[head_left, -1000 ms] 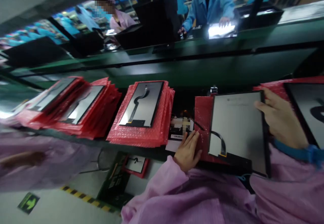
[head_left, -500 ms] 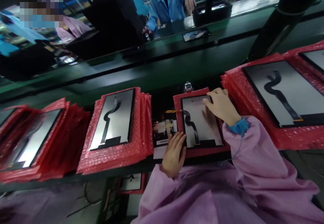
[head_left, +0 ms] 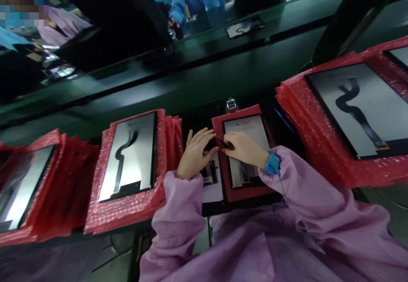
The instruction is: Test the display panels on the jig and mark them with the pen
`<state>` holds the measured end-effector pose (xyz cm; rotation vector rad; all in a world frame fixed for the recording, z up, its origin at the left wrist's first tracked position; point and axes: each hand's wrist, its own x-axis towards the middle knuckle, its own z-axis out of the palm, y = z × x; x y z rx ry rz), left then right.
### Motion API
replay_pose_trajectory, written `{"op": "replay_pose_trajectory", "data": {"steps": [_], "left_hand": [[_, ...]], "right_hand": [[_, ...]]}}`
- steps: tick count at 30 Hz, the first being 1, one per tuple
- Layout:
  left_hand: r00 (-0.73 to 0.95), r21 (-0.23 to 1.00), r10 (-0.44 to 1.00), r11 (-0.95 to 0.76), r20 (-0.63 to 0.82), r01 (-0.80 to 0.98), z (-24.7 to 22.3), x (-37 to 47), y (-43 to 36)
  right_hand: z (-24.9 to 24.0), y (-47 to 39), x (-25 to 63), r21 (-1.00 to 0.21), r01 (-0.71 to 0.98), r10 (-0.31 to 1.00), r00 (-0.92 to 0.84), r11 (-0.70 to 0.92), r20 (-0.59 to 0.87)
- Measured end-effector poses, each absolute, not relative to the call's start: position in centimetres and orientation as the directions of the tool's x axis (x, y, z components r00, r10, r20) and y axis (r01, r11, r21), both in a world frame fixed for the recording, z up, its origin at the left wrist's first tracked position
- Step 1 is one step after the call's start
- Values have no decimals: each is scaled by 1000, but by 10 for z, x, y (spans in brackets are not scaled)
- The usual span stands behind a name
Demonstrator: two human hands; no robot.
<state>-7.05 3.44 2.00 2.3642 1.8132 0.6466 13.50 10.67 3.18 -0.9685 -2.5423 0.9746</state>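
Both hands (head_left: 196, 153) (head_left: 245, 148) nearly meet, right one over the panel (head_left: 250, 125), pinching a dark cable (head_left: 222, 142).

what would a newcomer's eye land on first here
Probably the shiny left panel and right panel, lying on red bubble wrap either side of the wearer. Then the left hand and right hand, close together at centre, with a blue band on the right wrist.

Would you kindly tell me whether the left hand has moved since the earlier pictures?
Yes: judged against the small metal device, the left hand has moved forward, closer to it in depth, and somewhat to the left.
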Motion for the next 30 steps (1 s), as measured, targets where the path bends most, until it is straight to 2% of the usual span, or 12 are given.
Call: {"op": "replay_pose_trajectory", "data": {"steps": [3,5,7,10,13,19,25,30], "left_hand": [[227,293,893,-353,387,889,18,-69,28],[241,288,884,-371,402,883,19,-70,25],[243,305,895,-367,375,879,19,-70,23],[232,350,919,-342,319,872,20,-70,21],[284,408,928,-363,243,837,22,-69,18],[275,486,953,-302,127,820,21,-65,20],[293,490,945,-327,146,808,17,-62,23],[292,480,945,-326,145,815,17,-60,24]], "right_hand": [[30,101,136,-592,494,665,-740,637,98],[26,101,136,-584,456,644,-748,672,157],[22,101,134,-667,365,601,-784,649,156],[18,104,132,-825,241,539,-837,511,90],[17,104,131,-893,201,544,-837,402,56],[11,101,128,-818,215,526,-842,533,121],[8,100,127,-800,225,559,-813,557,160],[8,101,128,-796,207,531,-832,569,163]]}}
